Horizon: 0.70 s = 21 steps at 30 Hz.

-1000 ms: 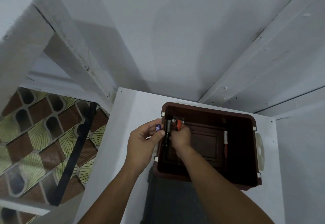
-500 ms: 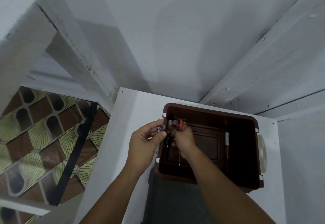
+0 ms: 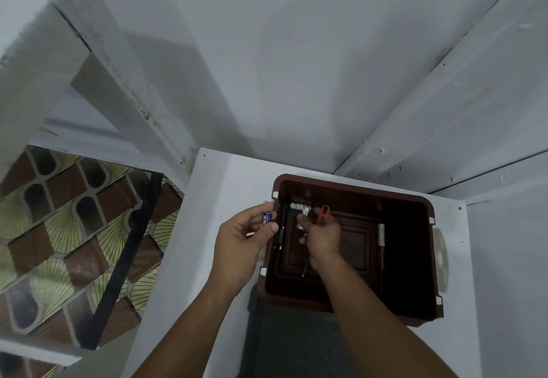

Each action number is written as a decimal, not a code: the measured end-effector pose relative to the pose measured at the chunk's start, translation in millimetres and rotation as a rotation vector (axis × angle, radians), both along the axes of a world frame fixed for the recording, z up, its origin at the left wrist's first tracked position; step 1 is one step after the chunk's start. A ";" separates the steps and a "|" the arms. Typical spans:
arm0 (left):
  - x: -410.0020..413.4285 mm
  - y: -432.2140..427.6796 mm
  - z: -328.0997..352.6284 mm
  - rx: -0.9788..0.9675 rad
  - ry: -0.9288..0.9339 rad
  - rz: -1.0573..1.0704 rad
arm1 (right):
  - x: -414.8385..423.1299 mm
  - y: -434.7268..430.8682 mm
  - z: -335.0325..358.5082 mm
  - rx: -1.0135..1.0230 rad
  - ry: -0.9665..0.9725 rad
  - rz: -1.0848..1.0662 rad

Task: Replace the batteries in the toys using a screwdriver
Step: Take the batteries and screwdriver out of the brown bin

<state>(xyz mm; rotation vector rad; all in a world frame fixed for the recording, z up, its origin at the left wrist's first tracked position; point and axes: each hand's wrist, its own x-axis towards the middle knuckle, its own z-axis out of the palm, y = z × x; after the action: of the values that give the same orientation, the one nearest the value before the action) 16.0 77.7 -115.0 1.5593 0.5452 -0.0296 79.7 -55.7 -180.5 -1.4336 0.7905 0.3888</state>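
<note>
No text is showing clearly enough to read — the printing on the blue battery (image 3: 267, 217) and the white battery (image 3: 297, 206) is staying blurred.

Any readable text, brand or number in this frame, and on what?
Nothing can be read with certainty.
Blue battery in the left hand: white marks, too blurred.
White battery in the brown box: print too small.
Black battery: lettering along it, illegible.
Red-and-white battery: print illegible.

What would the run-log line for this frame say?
left hand: holds blue battery | right hand: holds screwdriver, inside brown bin | white battery: by fingertips
</note>
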 end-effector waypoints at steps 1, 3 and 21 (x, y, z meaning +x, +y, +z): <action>-0.1 -0.2 0.1 0.000 0.000 -0.001 | 0.1 1.2 0.2 -0.016 -0.005 0.003; -0.4 -0.3 0.0 0.002 0.001 0.003 | -0.5 3.9 -0.1 -0.043 -0.012 0.023; -0.3 -0.7 0.7 -0.013 0.008 0.009 | 3.2 23.2 -16.6 -0.166 -0.096 0.095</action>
<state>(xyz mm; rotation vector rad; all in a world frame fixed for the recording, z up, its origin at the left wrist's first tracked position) 15.7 76.9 -114.3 1.5451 0.5569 -0.0325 82.8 -32.5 -197.1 -1.6373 0.6910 0.3303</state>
